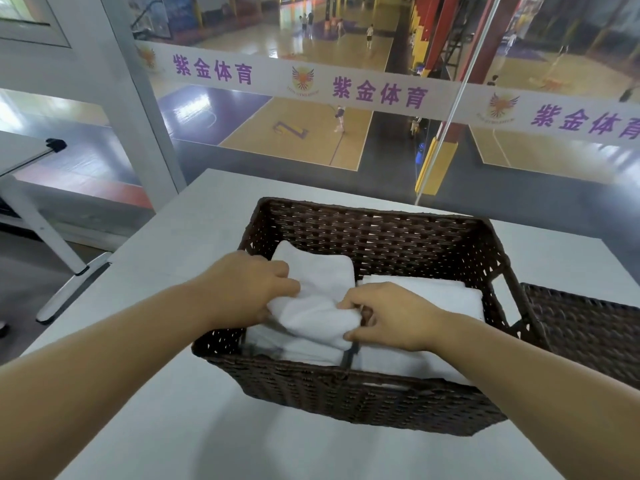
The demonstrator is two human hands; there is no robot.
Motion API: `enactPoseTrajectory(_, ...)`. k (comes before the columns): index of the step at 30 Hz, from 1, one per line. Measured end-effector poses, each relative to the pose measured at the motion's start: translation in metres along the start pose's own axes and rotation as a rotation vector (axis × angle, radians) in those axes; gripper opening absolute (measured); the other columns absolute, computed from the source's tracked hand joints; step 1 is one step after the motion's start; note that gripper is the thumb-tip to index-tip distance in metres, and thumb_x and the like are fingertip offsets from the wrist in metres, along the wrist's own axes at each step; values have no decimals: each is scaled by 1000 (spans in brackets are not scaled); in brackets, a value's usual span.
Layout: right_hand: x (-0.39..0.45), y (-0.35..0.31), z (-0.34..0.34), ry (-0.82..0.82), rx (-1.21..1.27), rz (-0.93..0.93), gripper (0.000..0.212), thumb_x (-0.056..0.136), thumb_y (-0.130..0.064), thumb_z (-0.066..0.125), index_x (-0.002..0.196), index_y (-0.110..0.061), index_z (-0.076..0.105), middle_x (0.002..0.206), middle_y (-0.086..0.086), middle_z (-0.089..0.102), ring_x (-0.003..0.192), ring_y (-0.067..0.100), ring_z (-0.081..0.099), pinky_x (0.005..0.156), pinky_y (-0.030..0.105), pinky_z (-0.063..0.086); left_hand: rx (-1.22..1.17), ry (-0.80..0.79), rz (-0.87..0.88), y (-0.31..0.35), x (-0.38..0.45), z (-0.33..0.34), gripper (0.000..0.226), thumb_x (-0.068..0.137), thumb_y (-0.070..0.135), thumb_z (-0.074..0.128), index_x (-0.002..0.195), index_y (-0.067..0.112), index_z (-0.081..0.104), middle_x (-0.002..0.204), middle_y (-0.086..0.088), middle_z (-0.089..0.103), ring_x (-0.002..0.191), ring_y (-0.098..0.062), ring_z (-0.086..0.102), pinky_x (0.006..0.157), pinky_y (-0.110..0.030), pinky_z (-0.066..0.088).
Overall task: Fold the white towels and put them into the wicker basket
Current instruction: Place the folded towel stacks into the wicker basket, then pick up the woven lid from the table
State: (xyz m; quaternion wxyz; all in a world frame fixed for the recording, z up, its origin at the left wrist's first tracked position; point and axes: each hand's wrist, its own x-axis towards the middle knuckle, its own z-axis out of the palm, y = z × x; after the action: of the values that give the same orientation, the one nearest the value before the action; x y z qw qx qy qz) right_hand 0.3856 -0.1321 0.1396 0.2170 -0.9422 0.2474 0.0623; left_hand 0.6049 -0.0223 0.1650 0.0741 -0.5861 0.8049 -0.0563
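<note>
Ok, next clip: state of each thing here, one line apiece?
Wicker basket: upright on the table, holding folded towels.
Top towel: folded, gripped at its near end by both hands.
Right-side towel: folded, lying flat in the basket.
Left hand: gripping the top towel.
Right hand: pinching the top towel.
Second basket: contents hidden.

White towels (313, 306), dark-brown woven basket (381, 233)

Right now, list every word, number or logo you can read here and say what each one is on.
"紫金体育": purple, repeated three times along the white banner strip on the glass; the rightmost is cut off by the frame edge.
"Z"-like purple mark: on the court floor below.
Small lettering under the winged emblem: too blurred to read.
Wicker basket, towels: no text.
</note>
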Motion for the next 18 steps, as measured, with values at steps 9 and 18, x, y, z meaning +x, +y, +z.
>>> enactPoseTrajectory(9,1,-11,7,-295,-91,61,52,82,-37,70,132,-31,54,130,-8,56,115,15,52,97,31,43,-265,-473,-216,11,-9,9,42,83,51,59,123,39,57,124,15,55,117,-9,47,98,-29,39)
enactPoseTrajectory(18,-67,-1,-58,-64,-225,164,54,89,-50,56,139,-35,41,141,-10,47,125,13,46,101,37,42,-250,-360,-333,33,4,-42,41,86,58,53,122,38,53,118,15,56,105,-6,49,86,-28,43)
